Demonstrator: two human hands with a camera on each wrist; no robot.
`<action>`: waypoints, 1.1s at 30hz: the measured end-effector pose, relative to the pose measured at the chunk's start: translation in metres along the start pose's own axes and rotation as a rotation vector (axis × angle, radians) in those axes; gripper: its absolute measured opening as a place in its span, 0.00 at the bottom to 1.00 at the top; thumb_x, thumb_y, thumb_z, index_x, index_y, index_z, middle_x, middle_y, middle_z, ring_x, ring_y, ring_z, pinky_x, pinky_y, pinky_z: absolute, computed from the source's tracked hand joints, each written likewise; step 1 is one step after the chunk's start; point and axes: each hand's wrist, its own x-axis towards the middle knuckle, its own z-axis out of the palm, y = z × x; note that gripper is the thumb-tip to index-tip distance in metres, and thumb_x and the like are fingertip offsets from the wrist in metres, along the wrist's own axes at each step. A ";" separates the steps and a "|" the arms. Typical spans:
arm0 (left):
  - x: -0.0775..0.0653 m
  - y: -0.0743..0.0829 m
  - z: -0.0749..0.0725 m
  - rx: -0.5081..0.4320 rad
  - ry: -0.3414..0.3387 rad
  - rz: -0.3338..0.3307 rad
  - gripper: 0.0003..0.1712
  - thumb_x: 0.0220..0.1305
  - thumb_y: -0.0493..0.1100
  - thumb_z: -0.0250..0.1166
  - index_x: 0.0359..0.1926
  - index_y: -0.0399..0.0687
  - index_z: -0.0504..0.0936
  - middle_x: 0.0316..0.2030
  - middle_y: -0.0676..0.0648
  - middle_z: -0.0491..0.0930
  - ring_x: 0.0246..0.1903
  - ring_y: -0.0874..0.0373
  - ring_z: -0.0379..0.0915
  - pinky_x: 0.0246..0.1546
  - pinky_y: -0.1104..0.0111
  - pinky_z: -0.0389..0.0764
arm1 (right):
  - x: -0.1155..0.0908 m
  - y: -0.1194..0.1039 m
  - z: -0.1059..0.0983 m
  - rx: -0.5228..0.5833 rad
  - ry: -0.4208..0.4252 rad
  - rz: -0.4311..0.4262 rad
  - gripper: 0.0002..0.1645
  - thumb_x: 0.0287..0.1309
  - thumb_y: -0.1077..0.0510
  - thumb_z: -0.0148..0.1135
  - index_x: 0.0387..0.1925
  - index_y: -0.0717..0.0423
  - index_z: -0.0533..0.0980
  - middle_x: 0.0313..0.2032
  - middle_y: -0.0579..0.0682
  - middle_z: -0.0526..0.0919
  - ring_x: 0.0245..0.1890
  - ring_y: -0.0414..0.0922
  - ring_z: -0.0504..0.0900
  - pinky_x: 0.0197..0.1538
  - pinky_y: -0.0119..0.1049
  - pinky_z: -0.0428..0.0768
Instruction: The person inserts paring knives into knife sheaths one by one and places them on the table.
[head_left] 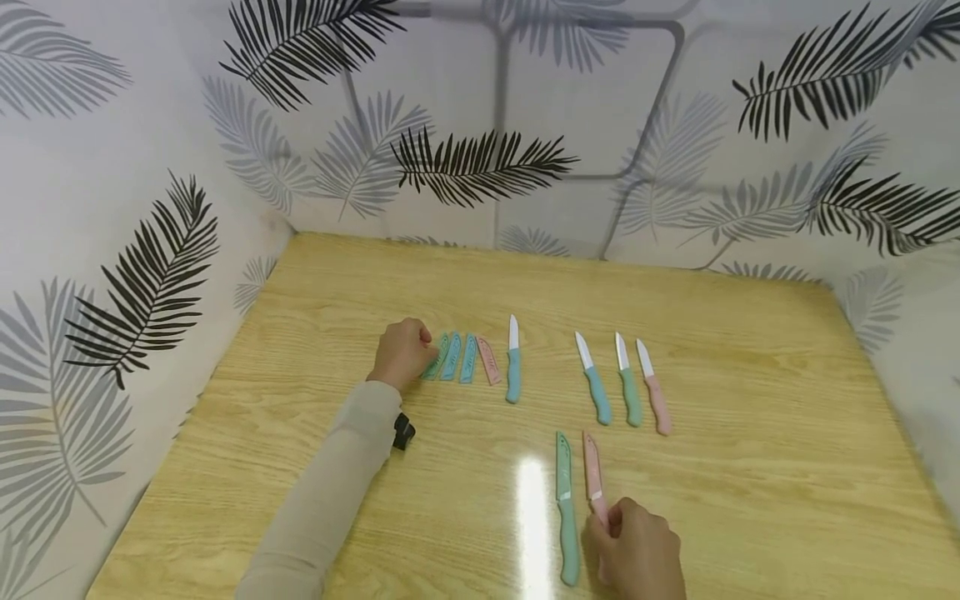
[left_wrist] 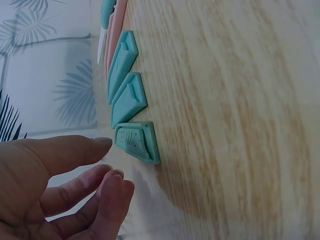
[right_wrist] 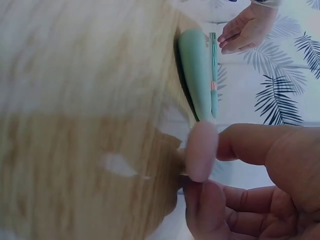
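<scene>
My left hand (head_left: 405,353) is at the left end of a row of knife sheaths. In the left wrist view its thumb tip is right beside the green sheath (left_wrist: 136,142), and nothing is between its fingers. Two blue sheaths (head_left: 452,357) and a pink sheath (head_left: 488,360) continue the row to the right. At the front, my right hand (head_left: 639,546) pinches the handle of a sheathed pink knife (head_left: 593,468). The butt of that handle shows between thumb and fingers in the right wrist view. Just left of it lies a sheathed green knife (head_left: 567,533).
A bare-bladed blue knife (head_left: 513,375) lies right of the sheaths. Farther right are another blue knife (head_left: 597,396), a green knife (head_left: 631,398) and a pink knife (head_left: 657,404), blades pointing away. The wooden table (head_left: 772,467) meets a leaf-patterned cloth (head_left: 562,217) behind.
</scene>
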 end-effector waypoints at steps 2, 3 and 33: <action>0.000 0.001 -0.001 -0.001 -0.002 -0.005 0.10 0.58 0.35 0.65 0.40 0.34 0.80 0.34 0.41 0.81 0.31 0.51 0.75 0.34 0.62 0.77 | 0.000 0.000 0.000 -0.006 0.001 -0.011 0.12 0.56 0.57 0.63 0.23 0.62 0.75 0.14 0.44 0.73 0.13 0.38 0.72 0.22 0.34 0.76; 0.000 0.001 -0.001 0.000 -0.003 -0.007 0.10 0.58 0.35 0.65 0.40 0.35 0.80 0.35 0.41 0.81 0.32 0.50 0.75 0.34 0.61 0.78 | -0.001 0.000 0.001 -0.008 0.000 -0.015 0.12 0.56 0.57 0.63 0.23 0.61 0.75 0.14 0.44 0.73 0.13 0.38 0.72 0.22 0.34 0.76; 0.003 0.006 0.000 0.033 -0.041 -0.019 0.11 0.59 0.38 0.65 0.41 0.36 0.80 0.41 0.38 0.82 0.33 0.49 0.77 0.33 0.61 0.78 | -0.005 0.000 -0.004 0.026 -0.045 0.010 0.18 0.59 0.53 0.63 0.28 0.66 0.73 0.15 0.48 0.75 0.11 0.39 0.75 0.20 0.32 0.77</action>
